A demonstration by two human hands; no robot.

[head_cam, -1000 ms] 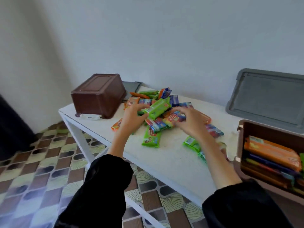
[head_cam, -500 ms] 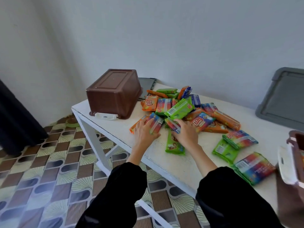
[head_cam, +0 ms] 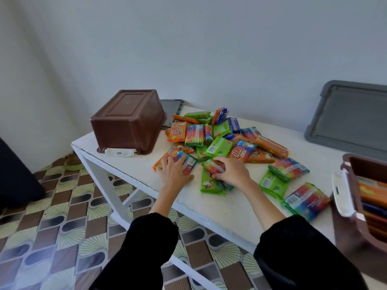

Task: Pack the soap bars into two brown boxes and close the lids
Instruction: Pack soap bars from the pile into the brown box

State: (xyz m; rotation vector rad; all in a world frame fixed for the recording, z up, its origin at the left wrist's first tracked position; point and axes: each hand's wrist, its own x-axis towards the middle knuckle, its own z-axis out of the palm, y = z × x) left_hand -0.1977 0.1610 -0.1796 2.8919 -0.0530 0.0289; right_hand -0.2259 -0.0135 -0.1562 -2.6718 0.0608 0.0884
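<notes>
My left hand (head_cam: 174,173) lies flat, fingers straight, pressing a rainbow bar (head_cam: 188,162) at the pile's near edge. My right hand (head_cam: 231,171) curls round a striped bar (head_cam: 212,167) just beside it. The soap bars (head_cam: 219,141) are heaped on the table (head_cam: 209,204), between the upturned brown box (head_cam: 127,122) and the part-filled box (head_cam: 368,164). They look light and stiff, but the glossy wrappers probably slide, so I'd pinch across the narrow sides.
</notes>
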